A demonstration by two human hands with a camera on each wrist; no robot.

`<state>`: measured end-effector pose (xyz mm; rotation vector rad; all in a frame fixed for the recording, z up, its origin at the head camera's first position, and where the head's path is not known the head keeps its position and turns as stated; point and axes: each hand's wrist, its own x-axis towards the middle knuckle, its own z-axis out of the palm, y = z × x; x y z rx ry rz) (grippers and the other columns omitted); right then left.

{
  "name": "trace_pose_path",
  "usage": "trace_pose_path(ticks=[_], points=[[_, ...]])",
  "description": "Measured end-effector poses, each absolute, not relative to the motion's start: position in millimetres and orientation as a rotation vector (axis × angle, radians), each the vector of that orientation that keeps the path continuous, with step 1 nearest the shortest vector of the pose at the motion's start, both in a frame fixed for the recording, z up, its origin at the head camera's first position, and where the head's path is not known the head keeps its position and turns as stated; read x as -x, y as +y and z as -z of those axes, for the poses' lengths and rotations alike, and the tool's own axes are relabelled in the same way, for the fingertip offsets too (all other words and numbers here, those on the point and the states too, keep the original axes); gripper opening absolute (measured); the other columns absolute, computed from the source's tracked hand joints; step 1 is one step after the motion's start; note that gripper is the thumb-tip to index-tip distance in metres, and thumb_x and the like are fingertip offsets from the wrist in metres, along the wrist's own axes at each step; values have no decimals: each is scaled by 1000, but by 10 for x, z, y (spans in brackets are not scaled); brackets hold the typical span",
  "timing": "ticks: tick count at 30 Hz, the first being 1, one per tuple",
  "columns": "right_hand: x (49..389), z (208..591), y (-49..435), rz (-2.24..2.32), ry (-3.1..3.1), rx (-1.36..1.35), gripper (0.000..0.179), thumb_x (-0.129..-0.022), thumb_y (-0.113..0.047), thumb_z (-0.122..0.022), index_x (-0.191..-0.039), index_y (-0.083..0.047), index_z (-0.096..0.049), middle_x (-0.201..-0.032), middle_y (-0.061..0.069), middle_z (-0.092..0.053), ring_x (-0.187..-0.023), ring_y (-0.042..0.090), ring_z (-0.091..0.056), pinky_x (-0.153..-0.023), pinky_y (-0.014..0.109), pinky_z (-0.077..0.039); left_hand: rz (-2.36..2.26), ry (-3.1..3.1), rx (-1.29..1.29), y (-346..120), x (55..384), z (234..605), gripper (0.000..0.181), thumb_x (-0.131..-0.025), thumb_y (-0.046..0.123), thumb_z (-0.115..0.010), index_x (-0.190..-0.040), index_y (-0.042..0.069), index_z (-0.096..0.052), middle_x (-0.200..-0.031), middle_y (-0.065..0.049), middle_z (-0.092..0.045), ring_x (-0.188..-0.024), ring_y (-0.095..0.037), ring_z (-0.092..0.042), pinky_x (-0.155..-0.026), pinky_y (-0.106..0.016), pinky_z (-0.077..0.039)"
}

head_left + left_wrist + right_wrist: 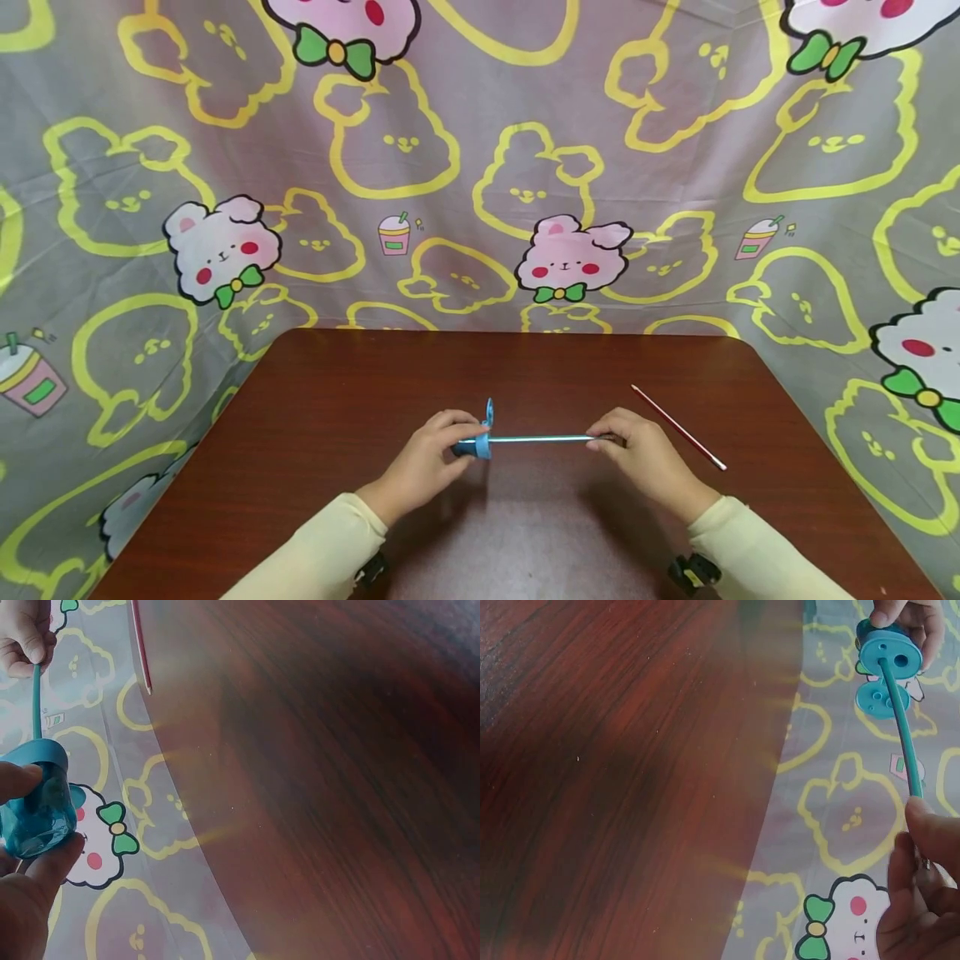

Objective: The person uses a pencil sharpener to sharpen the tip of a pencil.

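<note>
My left hand (423,462) grips a blue pencil sharpener (482,447) with a see-through shavings container (46,814). Its round flip lid (882,700) hangs open from the rim, and a dark hole shows in the sharpener's face beside the pencil. A teal pencil (536,438) runs level between the hands, one end in the sharpener's face. Near its other end, my right hand (645,454) pinches it between thumb and fingers. The tip inside the sharpener is hidden.
A red pencil (678,427) with a white end lies slanted on the brown table (375,375), beyond the right hand. A patterned cloth (450,208) with cartoon bears hangs behind the table and along its sides.
</note>
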<state>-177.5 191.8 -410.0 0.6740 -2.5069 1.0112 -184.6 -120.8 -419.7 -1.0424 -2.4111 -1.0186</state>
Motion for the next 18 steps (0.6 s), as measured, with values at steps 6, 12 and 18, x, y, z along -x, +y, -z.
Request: trace_pose_path(ticks=[6, 12, 18], points=[[1796, 4124, 1927, -952, -2444, -760, 16, -73, 2, -79, -82, -10, -73, -77, -12, -61, -69, -1, -54, -58, 20, -47, 1027, -2374, 1048, -1199, 1846, 4207, 45, -72, -10, -77, -114, 5, -70, -111, -10, -61, -97, -22, -56, -60, -20, -50], [1813, 4045, 1967, -1033, -2685, -713, 3, -84, -11, -73, -81, -11, -72, -78, -7, -68, -71, 2, -55, -62, 24, -48, 914, -2282, 1113, -1201, 1862, 4248, 45, -70, -11, -78, -110, 7, -72, -111, -10, -61, -102, -24, -57, -65, -17, -49], [1819, 4050, 1963, -1006, -2682, -696, 3, -85, -12, -72, -85, -10, -72, -81, -7, -64, -71, 2, -54, -61, 23, -47, 926, -2289, 1107, -1207, 1860, 4245, 45, -71, -11, -78, -112, 7, -72, -112, -10, -61, -102, -23, -56, -63, -17, -50]])
